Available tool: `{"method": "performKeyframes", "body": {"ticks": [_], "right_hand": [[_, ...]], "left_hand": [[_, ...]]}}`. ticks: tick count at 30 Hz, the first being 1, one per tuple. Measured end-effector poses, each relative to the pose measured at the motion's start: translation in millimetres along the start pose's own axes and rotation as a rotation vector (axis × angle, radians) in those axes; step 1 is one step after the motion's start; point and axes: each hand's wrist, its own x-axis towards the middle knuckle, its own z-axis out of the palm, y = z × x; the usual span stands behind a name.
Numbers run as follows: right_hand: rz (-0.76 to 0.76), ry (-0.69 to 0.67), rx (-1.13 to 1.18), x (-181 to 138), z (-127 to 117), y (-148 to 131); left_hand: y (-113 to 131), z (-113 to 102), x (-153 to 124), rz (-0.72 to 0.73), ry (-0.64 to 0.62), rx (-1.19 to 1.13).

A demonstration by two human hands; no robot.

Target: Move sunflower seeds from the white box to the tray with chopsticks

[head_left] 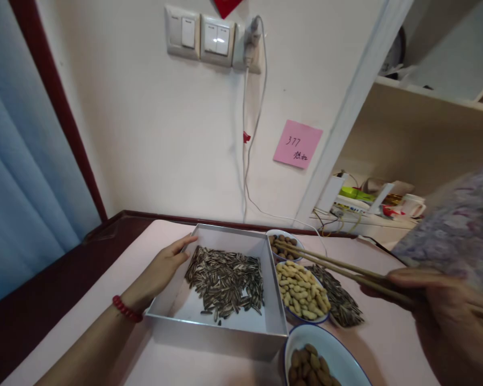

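My left hand, a red bead bracelet on its wrist, grips the left rim of a square metal box. Inside the box lies a spread of striped sunflower seeds. At the right edge my right hand holds a pair of wooden chopsticks, pointing left. Their tips are over a bowl of round brown nuts, and whether they touch one I cannot tell. Nearer stands a bowl of peanuts, with a heap of sunflower seeds beside it. A blue-rimmed bowl in front contains brown oval nuts.
A pink cover lies over the table. Behind it, a white cable hangs from a wall socket near a pink note. Shelves with a mug are at right, near a person's floral clothing. A blue curtain hangs left.
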Motion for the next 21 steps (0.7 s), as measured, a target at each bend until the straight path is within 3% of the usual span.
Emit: {"method": "performKeyframes", "body": {"ticks": [4, 8, 13, 21], "right_hand": [[-0.03, -0.319, -0.008, -6, 51, -39], [0.012, -0.587, 0.053, -12, 85, -39], [0.029, -0.706, 0.038, -12, 111, -24], [-0.037, -0.724, 0.014, -11, 134, -23]], "left_hand": [[-3, 1, -1, 0.006, 0.015, -0.027], [-5, 2, -2, 0.01, 0.008, -0.037], [-7, 2, -2, -0.001, 0.009, -0.07], [-12, 3, 0, -0.02, -0.02, -0.097]]}}
